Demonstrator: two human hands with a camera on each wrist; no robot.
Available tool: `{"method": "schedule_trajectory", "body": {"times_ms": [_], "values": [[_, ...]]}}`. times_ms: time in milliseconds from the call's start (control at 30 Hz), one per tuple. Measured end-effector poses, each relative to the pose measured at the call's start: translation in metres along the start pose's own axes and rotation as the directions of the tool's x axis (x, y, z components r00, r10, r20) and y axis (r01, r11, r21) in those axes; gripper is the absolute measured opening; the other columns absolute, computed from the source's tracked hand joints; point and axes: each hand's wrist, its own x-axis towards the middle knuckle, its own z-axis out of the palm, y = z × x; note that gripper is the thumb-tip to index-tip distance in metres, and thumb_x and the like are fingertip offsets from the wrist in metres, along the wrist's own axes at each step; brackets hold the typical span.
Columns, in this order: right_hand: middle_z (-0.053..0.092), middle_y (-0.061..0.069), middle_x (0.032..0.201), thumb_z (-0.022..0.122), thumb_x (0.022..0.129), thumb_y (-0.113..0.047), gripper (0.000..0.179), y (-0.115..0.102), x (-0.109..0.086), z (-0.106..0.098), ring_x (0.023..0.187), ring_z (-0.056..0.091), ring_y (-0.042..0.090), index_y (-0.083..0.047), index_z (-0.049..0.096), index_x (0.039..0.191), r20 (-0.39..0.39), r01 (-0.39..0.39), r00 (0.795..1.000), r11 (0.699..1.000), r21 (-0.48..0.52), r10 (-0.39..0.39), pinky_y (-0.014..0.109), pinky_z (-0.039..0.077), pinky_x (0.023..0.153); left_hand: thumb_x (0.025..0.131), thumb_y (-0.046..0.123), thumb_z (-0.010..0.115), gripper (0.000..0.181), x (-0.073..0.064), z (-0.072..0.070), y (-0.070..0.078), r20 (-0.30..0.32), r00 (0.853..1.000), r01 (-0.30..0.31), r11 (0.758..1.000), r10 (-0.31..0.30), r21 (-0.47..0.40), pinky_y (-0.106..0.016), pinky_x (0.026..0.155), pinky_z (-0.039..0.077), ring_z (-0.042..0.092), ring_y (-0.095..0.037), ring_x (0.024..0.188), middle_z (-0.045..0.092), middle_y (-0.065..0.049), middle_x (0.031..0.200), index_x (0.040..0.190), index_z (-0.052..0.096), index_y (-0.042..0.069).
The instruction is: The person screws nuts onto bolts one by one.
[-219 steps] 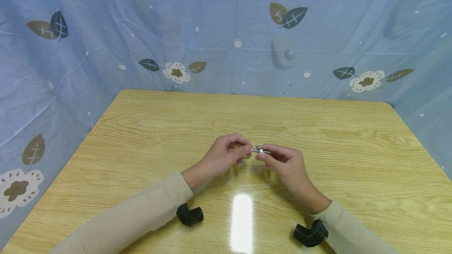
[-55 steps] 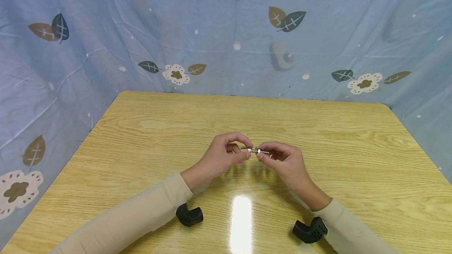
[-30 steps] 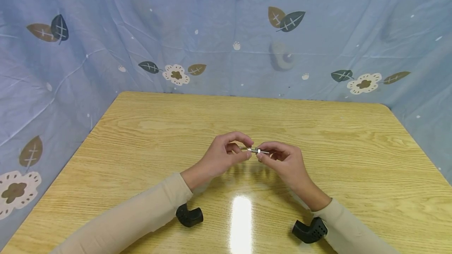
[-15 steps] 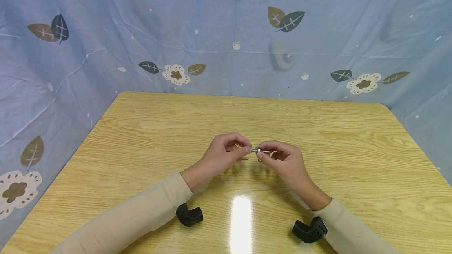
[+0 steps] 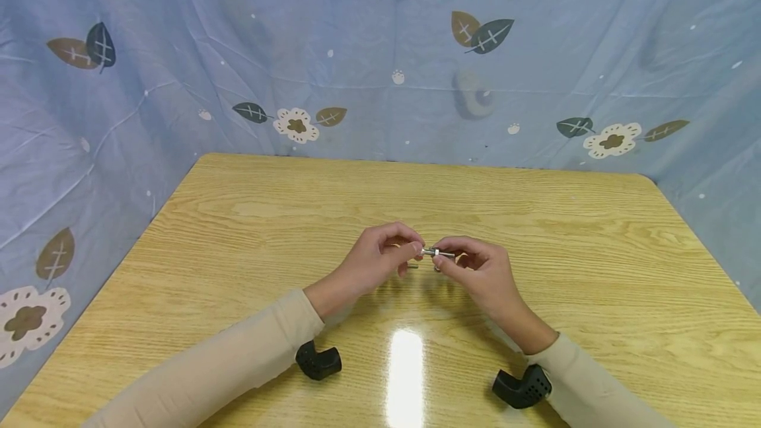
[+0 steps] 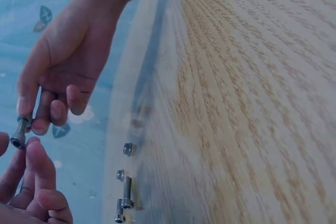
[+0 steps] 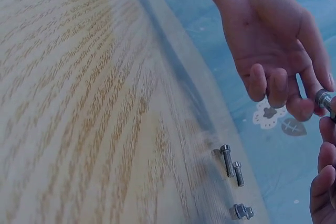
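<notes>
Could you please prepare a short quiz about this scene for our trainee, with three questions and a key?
1. Choose one: what do the left hand and the right hand hold between them?
A) a wooden pencil
B) a metal bolt
C) a plastic spoon

2. In the right wrist view, which lie lower in the picture on the table: the loose bolts or the loose nuts?

3. True or false: the two loose bolts are equal in length.

Key
1. B
2. The loose nuts
3. False; one is clearly longer than the other.
</notes>
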Motion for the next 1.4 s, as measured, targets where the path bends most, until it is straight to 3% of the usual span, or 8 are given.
{"method": "schedule_trajectory", "body": {"times_ms": [267,600,833,933,1000,1167,1300,1400], "values": [[0.071,-0.013,0.090,0.070,0.086,-0.001,0.013,0.0003,0.0005,-0.0003,0.079,0.063,0.007,-0.001,0.072,0.098,-0.001,-0.007,1.000,1.000,-0.017,0.007,0.024,0.050,0.059,0.096,0.018,0.061,0.016,0.0006,-0.0007,-0.0006,0.001,1.000,-0.005,1.000,0.005,-0.014,-0.042,0.066,0.053,0.057,-0.047,0.077,0.067,-0.010,0.100,0.108,0.066,0.008],[0.071,-0.012,0.090,0.069,0.086,0.001,0.013,0.0013,0.0009,0.0002,0.078,0.063,0.008,0.001,0.071,0.099,0.007,0.000,1.000,1.000,0.004,0.000,0.024,0.051,0.059,0.091,0.009,0.064,0.019,-0.0026,-0.0023,0.0009,0.013,1.000,-0.020,1.000,0.020,-0.001,-0.028,0.058,0.039,0.057,-0.049,0.080,0.064,-0.030,0.082,0.107,0.067,0.019],[0.071,-0.012,0.091,0.069,0.086,0.001,0.014,0.0013,0.0009,0.0007,0.079,0.063,0.008,0.000,0.071,0.100,0.005,0.010,1.000,1.000,0.005,-0.010,0.024,0.051,0.059,0.097,0.020,0.060,0.015,0.0006,0.0008,0.0018,0.005,0.999,0.036,0.999,-0.035,-0.028,-0.043,0.069,0.054,0.060,-0.033,0.072,0.066,-0.007,0.105,0.108,0.066,0.012],[0.071,-0.012,0.091,0.069,0.086,0.001,0.014,0.0011,0.0011,0.0009,0.078,0.063,0.008,0.000,0.071,0.100,0.005,0.014,1.000,1.000,0.005,-0.014,0.024,0.051,0.059,0.097,0.019,0.059,0.019,0.0014,0.0014,0.0015,0.005,0.999,0.032,0.999,-0.032,-0.026,-0.044,0.068,0.054,0.058,-0.028,0.067,0.066,-0.010,0.101,0.109,0.065,0.006],[0.071,-0.012,0.090,0.069,0.086,0.001,0.014,0.0011,0.0013,0.0010,0.078,0.063,0.008,0.000,0.071,0.100,0.005,0.015,1.000,1.000,0.007,-0.015,0.024,0.051,0.059,0.097,0.018,0.060,0.019,0.0013,0.0011,0.0010,0.007,1.000,0.027,0.999,-0.026,-0.027,-0.041,0.065,0.052,0.058,-0.035,0.068,0.066,-0.008,0.100,0.110,0.065,0.006],[0.071,-0.012,0.090,0.069,0.086,0.002,0.014,0.0011,0.0014,0.0011,0.078,0.063,0.007,0.001,0.071,0.099,0.006,0.014,1.000,1.000,0.012,-0.014,0.024,0.051,0.059,0.094,0.014,0.063,0.014,-0.0009,-0.0007,0.0007,0.015,1.000,-0.006,1.000,0.006,-0.022,-0.038,0.061,0.048,0.057,-0.050,0.080,0.067,-0.011,0.082,0.108,0.066,0.014],[0.071,-0.013,0.091,0.069,0.085,0.003,0.014,0.0008,0.0015,0.0016,0.079,0.064,0.007,0.003,0.071,0.099,0.008,0.007,1.000,1.000,0.025,-0.008,0.024,0.052,0.060,0.092,0.011,0.065,0.017,-0.0026,-0.0016,0.0024,0.017,0.999,-0.028,1.000,0.028,-0.001,-0.031,0.058,0.043,0.057,-0.048,0.078,0.063,-0.013,0.066,0.107,0.066,0.019],[0.071,-0.013,0.090,0.069,0.085,0.003,0.014,0.0009,0.0014,0.0016,0.079,0.064,0.007,0.003,0.070,0.099,0.005,-0.001,1.000,1.000,0.027,0.001,0.023,0.052,0.060,0.090,0.011,0.067,0.019,-0.0031,-0.0015,0.0037,0.008,1.000,-0.020,1.000,0.020,0.016,-0.028,0.057,0.039,0.054,-0.047,0.074,0.062,-0.015,0.067,0.107,0.066,0.020]]}}
